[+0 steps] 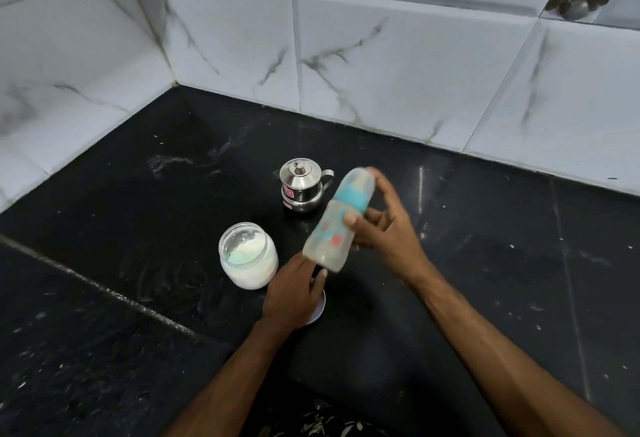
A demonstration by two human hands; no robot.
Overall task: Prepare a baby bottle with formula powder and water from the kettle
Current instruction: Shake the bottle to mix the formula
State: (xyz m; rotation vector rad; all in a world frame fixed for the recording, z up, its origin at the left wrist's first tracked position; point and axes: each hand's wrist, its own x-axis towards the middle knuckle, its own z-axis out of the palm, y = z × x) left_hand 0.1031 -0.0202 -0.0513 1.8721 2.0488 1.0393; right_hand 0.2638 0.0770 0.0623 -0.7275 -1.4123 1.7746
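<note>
My right hand [381,228] clamps the capped bottle [337,220], tilted (cap away from me); my left hand [294,292] rests flat on the lid [320,308] below.

Even, moderately bright light, soft glare on far tiles [398,55], bottle [337,220] motion-blurred, wide-angle bowing at edges, faint shadows on counter [138,228]
</note>
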